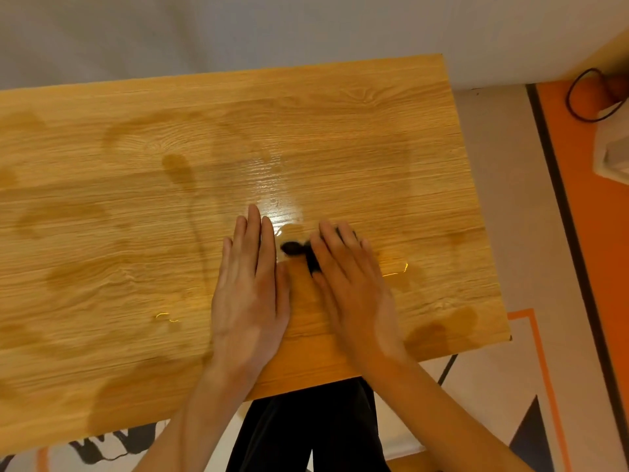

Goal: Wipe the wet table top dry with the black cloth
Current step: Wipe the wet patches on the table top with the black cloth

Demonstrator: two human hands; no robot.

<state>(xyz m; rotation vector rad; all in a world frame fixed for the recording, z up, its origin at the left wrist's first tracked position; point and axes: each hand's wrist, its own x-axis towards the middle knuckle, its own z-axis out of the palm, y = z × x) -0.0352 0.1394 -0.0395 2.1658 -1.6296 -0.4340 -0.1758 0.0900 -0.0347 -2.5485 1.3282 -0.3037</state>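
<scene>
Dark trousers at near edge. Left hand flat on wooden table top, fingers straight, pressed together. Right hand flat, fingers slightly spread, pressing black cloth, mostly hidden beneath. Glossy wet patch beyond. Black cable far right.

black cloth: mostly hidden under the right hand; only a small dark bit shows.
table top: left part cut off by the picture's edge.
right hand: blurred.
</scene>
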